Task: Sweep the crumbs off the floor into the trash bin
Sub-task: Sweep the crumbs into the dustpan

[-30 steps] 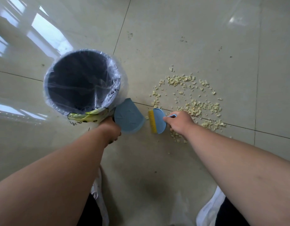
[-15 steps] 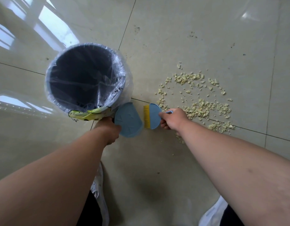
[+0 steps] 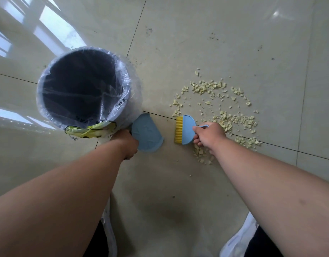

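Floor point(image 3: 215, 43): brush point(image 3: 185, 129) drew back from dustpan point(image 3: 147, 135).

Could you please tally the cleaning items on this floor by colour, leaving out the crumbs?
Blue: 2, dustpan and brush, whose bristles are yellow
Dark: 1, bin, lined with a clear bag
Total: 3

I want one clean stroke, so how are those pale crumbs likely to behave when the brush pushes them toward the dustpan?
The crumbs are small, loose, irregular chips, so they probably slide easily on the glossy floor tile. Being angular, they seem unlikely to roll far. They are widely scattered, so the narrow brush may let some escape sideways and miss the dustpan.
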{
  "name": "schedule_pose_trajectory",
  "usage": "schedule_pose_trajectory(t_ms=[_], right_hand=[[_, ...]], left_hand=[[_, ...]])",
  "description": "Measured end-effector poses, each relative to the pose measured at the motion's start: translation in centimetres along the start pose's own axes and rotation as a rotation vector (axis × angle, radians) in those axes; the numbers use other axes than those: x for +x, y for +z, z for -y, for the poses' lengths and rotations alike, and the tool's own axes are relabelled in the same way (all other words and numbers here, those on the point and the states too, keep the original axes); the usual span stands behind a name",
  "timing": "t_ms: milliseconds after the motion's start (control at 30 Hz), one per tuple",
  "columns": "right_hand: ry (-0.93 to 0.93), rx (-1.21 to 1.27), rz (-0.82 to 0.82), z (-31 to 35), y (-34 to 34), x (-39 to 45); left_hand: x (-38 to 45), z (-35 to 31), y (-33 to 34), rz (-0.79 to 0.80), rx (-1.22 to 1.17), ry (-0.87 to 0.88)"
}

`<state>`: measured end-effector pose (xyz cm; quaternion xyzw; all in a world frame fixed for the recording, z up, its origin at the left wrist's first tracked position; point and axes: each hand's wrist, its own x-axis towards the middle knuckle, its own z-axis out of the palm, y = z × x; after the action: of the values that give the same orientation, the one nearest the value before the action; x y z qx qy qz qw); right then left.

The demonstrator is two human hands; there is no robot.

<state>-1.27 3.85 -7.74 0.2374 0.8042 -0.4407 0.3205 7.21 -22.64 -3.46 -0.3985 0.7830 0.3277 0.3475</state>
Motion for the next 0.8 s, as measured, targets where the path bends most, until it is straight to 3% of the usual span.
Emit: schedule_pose_trajectory(t_ms=[300, 800], right_hand=[[-0.009, -0.012, -0.087, -1.1, -3.2, 0.9], [-0.055, 0.190, 0.091, 2.9, 2.8, 1.7]], left_hand=[[0.5, -1.2, 1.2, 0.012, -0.001, 0.013], [1.3, -0.5, 0.9, 0.075, -0.174, -0.034]])
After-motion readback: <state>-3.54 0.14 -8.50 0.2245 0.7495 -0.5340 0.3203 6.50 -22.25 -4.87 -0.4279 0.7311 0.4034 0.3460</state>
